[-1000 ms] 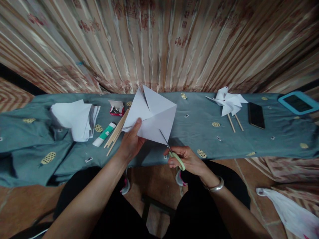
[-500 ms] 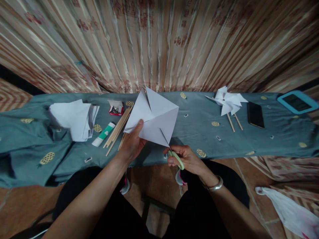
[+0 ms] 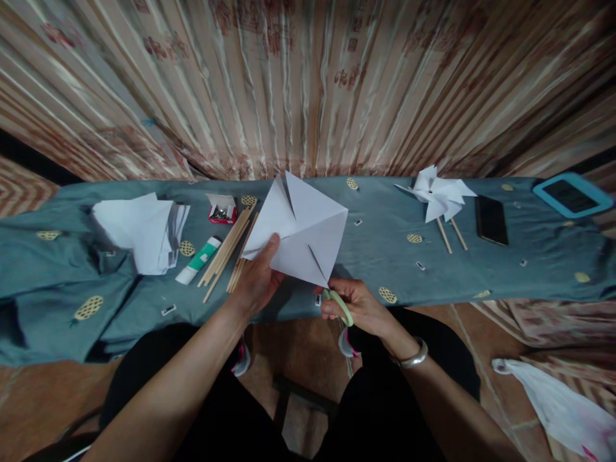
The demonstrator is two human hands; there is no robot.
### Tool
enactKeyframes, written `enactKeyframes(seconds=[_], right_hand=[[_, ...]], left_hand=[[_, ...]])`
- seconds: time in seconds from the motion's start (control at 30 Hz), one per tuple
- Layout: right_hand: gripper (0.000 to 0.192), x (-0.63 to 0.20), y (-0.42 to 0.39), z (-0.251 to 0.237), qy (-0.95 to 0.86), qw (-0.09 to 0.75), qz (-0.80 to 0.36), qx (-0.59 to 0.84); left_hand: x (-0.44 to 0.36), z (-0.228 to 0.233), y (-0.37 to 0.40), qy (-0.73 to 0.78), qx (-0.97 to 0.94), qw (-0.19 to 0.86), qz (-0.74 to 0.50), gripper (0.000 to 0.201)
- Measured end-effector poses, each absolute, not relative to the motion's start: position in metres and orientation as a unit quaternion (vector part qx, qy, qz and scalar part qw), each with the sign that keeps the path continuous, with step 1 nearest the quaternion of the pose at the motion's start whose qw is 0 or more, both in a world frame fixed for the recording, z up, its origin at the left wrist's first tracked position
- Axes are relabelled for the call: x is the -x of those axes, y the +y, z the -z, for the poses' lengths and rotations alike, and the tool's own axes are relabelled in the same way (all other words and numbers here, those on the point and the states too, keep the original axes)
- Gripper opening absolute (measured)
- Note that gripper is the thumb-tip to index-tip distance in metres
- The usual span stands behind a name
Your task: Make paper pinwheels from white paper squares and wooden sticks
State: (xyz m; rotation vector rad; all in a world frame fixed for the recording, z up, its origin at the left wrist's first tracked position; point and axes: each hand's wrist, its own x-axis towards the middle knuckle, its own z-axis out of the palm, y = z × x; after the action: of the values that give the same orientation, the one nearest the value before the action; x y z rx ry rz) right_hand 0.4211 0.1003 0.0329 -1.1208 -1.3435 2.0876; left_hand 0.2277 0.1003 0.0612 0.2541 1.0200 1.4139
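My left hand pinches a white square paper with diagonal cuts, held tilted above the table's near edge. My right hand grips green-handled scissors, whose blades reach into the paper's lower corner along a diagonal. A silver bangle circles my right wrist. Both hands hover over the front edge of the table, which a teal cloth covers.
On the cloth lie a stack of white paper, a glue stick, wooden sticks, a red box of pins, two finished paper pinwheels, a black phone and a blue-cased tablet. A plastic bag lies on the floor.
The scissors have cut further up the diagonal into the paper. The paper shifted slightly to the right and my right hand rose a little toward it.
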Motion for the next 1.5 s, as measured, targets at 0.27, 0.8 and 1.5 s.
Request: enactKeyframes(seconds=[0.27,0.8,1.5], right_hand=[[0.044,-0.4199,0.1002,-0.0334,-0.472,0.208,-0.750,0.413],[0.043,-0.4192,0.1003,-0.0323,-0.489,0.216,-0.742,0.404],[0.039,-0.4169,0.1006,-0.0364,-0.479,0.229,-0.743,0.408]], left_hand=[[-0.2283,-0.0617,0.1018,0.452,-0.097,0.622,-0.632,0.025],[-0.2327,-0.0596,0.0973,0.455,-0.109,0.632,-0.617,0.024],[-0.2337,-0.0589,0.0960,0.453,-0.107,0.635,-0.616,0.023]])
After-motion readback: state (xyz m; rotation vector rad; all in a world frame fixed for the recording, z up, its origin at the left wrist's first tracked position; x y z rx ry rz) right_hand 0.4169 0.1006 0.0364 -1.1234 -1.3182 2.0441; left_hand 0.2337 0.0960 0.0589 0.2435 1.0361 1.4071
